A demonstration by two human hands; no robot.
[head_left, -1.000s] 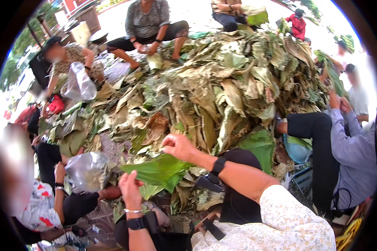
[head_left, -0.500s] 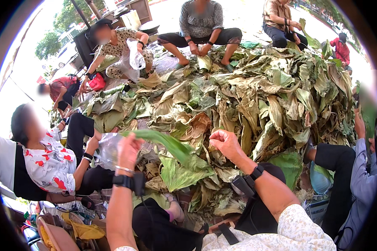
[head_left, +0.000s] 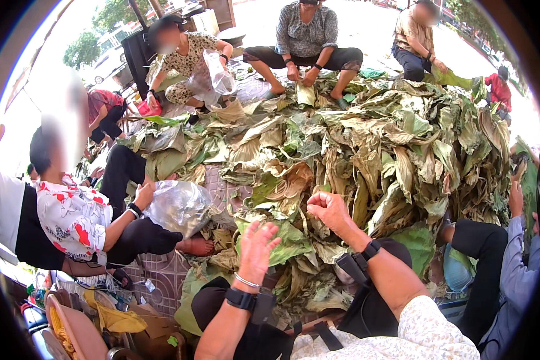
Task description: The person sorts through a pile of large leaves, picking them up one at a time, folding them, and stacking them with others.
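My left hand (head_left: 258, 250) is raised over my lap with its fingers spread and nothing in it. Just beyond it lies a broad green leaf (head_left: 286, 239) on the near edge of a leaf pile. My right hand (head_left: 332, 211) hovers in front of the heap, thumb and fingertips pressed together; whatever they pinch, if anything, is too small to make out. Large wilted, brown-green leaves (head_left: 366, 153) fill the middle and rise highest at the right. A bright green leaf (head_left: 168, 119) shows at the pile's far left.
At the left, a seated person holds a clear plastic bag (head_left: 180, 207). Several people sit or crouch around the heap, one close at my right. A pink tub (head_left: 81, 327) and a yellow cloth (head_left: 117, 317) are at the lower left. Paving tiles (head_left: 162, 273) show between.
My left hand has let go of the long green leaf and come right and down, fingers spread. A bright green leaf now shows at the far left. My right hand stays pinched.
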